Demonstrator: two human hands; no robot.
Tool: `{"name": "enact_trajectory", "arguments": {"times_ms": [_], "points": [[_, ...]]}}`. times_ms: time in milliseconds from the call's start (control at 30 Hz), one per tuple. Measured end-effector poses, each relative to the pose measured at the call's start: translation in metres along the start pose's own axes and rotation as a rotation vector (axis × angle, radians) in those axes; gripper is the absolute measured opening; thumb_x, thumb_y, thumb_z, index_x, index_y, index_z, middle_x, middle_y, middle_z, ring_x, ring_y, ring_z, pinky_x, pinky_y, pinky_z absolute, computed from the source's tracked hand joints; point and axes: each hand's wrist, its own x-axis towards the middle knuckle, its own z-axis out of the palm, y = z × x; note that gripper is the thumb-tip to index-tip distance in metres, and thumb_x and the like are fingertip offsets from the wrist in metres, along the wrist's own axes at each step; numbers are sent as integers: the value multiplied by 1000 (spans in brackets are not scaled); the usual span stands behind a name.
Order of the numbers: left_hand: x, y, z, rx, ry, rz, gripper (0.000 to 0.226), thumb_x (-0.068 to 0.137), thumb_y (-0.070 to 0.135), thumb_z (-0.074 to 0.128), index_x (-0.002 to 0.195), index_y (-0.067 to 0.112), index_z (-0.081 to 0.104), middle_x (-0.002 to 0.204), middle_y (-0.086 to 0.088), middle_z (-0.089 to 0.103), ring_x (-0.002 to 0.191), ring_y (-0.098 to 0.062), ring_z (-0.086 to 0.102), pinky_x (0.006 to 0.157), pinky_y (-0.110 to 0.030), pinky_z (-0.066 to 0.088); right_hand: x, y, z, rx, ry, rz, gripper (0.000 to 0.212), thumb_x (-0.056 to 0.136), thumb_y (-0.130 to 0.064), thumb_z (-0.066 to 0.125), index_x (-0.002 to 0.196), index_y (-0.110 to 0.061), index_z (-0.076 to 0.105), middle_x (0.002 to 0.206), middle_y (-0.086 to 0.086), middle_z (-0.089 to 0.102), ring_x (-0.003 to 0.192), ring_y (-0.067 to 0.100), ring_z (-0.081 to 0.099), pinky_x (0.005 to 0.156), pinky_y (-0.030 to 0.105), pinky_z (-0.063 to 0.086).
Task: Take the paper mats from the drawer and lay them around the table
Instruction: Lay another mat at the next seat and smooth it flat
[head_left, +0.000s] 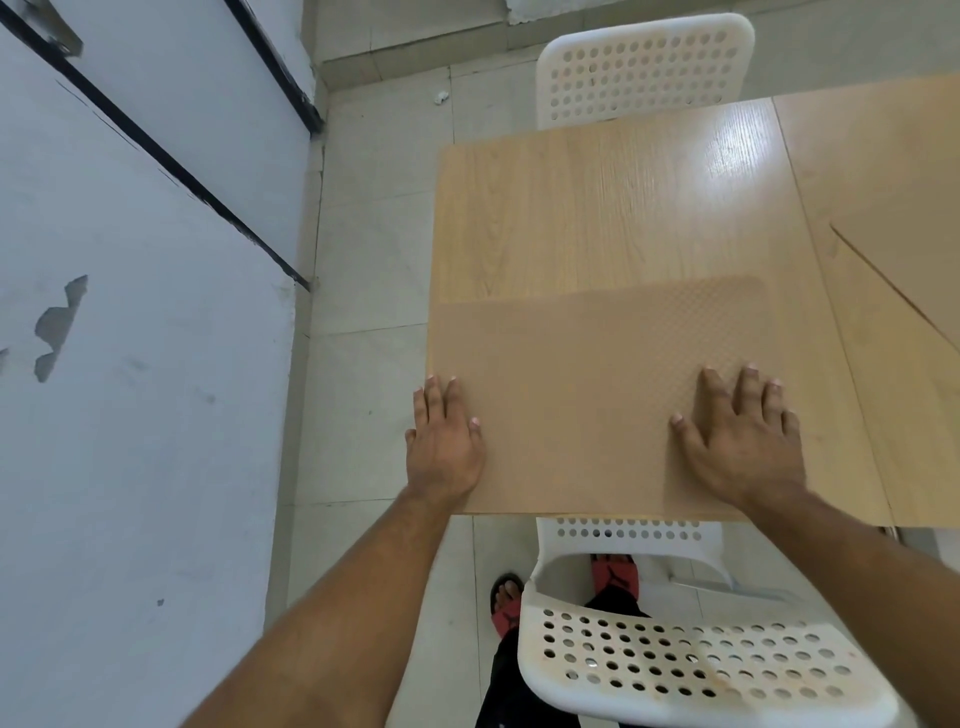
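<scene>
One paper mat (597, 395) down at tabletop (597, 208) 6 o'clock, left hand (444, 447) and right hand (743, 441) spread flat on it. None at 12 o'clock yet; likely more to lay.

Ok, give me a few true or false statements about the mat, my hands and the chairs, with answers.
The left hand and right hand lie flat on the paper mat. True.
The paper mat lies at the far edge of the table. False: it lies along the near edge.
The far chair is white. True.
The near chair is black. False: it is white with holes.
</scene>
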Motion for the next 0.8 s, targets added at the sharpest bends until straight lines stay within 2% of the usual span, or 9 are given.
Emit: {"name": "enact_trajectory", "arguments": {"times_ms": [233, 367, 567, 800], "points": [[1, 20, -8, -27, 74, 36, 67, 102, 45, 34, 159, 20, 8, 168, -8, -2, 154, -26, -2, 117, -56, 22, 0, -2, -10, 6, 44, 11, 74, 95, -67, 20, 158, -31, 5, 167, 15, 0, 153, 38, -1, 121, 55, 8], [11, 74, -13, -10, 77, 146, 72, 99, 46, 40, 159, 22, 7, 168, -7, -2, 154, -27, -3, 121, -54, 19, 20, 4, -29, 46, 80, -8, 73, 97, -64, 22, 159, -30, 8, 167, 15, 2, 153, 36, 2, 122, 53, 10], [29, 171, -3, 26, 32, 366, 70, 98, 43, 43, 158, 21, 15, 168, -8, 3, 154, -27, 0, 116, -55, 23, 58, 18, -52, 49, 75, -62, 72, 98, -61, 25, 159, -28, 11, 167, 15, 5, 153, 35, 5, 122, 51, 13], [48, 218, 39, 58, 16, 440, 65, 98, 46, 39, 157, 25, 20, 168, -5, 7, 154, -24, 2, 116, -53, 27, 97, 13, -40, 53, 86, -112, 72, 98, -62, 22, 160, -27, 6, 167, 15, -2, 154, 33, 0, 123, 47, 5]]}}
